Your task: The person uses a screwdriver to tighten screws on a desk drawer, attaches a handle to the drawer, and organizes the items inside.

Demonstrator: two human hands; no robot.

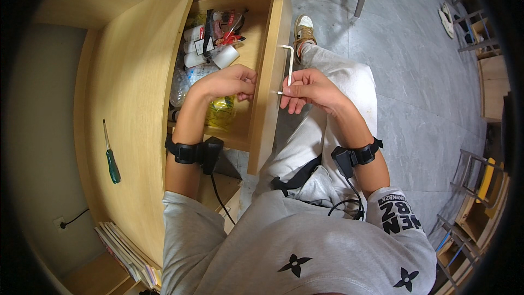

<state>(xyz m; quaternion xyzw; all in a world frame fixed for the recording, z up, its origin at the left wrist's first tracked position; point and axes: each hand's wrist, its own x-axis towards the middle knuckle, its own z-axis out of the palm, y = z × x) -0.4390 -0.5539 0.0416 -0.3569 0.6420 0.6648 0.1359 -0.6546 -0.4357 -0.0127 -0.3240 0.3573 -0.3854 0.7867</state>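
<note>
Both hands work at the open wooden drawer (pixel 267 76); the right hand (pixel 311 90) pinches the lower end of the metal handle (pixel 289 65) on the drawer's front panel; the left hand (pixel 232 82) reaches inside, fingers curled against the panel's back, above cluttered packets (pixel 215 38); a green screwdriver (pixel 111 155) lies on the desk (pixel 131 104).

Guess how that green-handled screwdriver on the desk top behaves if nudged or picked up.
The screwdriver lies flat on the smooth wooden desk top, so a sideways nudge would probably roll or slide it. Its thin metal shaft looks rigid, not bendy. The thick green handle likely carries most of the weight, so it may tip handle-down if lifted by the shaft.
</note>
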